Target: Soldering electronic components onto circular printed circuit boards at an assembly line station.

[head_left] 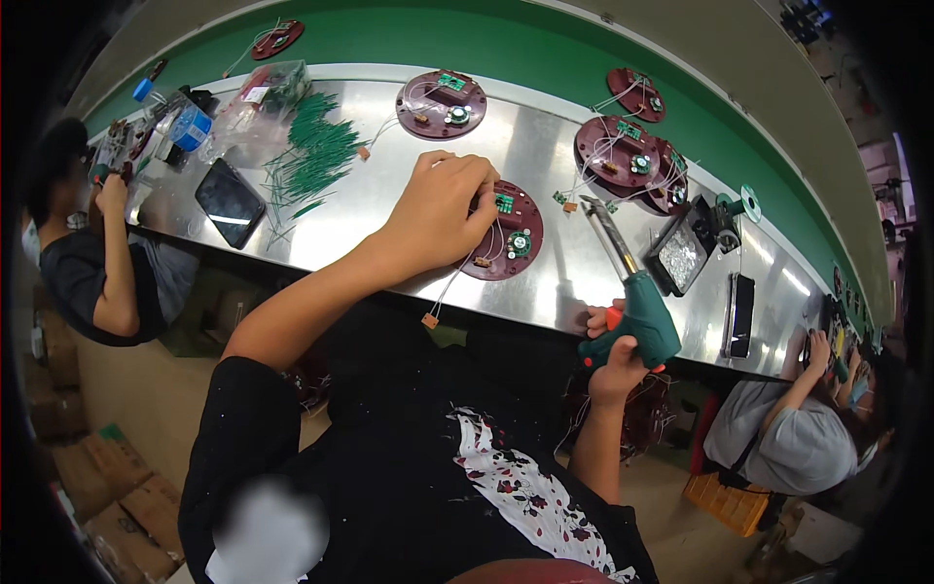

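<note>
My left hand (445,206) lies over the left part of a round maroon disc (522,209), its fingers curled and its fingertips hidden from view. On the disc are a small green circuit board, a round component and thin pale wires, one ending in a small orange-brown piece (430,320) over the table edge. At the table's front edge, my right hand (617,368) is wrapped around the grip of a green power screwdriver (650,316) with red parts. Its long metal shaft points up and to the left, the tip apart from the disc.
More wired maroon discs (424,94) lie behind, some overlapping. Leftward are a pile of green ties (316,146), a phone (231,202), plastic bags and a bottle (191,127). Rightward are a black tray (680,255) of small shiny parts and another phone (738,313). People work at both ends.
</note>
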`<state>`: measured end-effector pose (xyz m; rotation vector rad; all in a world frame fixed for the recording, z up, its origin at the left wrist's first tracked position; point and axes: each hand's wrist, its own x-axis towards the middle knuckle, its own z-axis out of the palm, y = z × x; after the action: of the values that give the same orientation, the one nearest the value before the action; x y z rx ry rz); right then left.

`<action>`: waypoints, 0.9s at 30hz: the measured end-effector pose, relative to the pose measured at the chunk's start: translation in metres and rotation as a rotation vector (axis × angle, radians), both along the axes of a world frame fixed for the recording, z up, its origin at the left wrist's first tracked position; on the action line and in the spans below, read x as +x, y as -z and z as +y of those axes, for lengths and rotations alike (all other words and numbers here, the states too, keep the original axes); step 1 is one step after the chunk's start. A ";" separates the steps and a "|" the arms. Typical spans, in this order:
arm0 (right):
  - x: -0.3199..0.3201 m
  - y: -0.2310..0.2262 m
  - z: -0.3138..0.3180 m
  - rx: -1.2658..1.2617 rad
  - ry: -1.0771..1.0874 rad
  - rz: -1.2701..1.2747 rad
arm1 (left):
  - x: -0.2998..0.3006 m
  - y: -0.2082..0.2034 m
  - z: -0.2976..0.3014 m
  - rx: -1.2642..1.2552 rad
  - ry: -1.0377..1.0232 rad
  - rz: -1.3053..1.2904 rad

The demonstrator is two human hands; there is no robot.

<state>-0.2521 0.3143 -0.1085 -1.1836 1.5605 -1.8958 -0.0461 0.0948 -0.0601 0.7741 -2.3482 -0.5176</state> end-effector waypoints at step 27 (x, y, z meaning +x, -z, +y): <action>0.013 -0.006 -0.007 0.099 -0.148 0.130 | -0.004 -0.008 0.019 -0.027 0.018 -0.140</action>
<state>-0.2387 0.3070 -0.1029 -1.3614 1.5665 -1.6584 -0.0499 0.1134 -0.0522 0.8010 -2.4871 -0.4517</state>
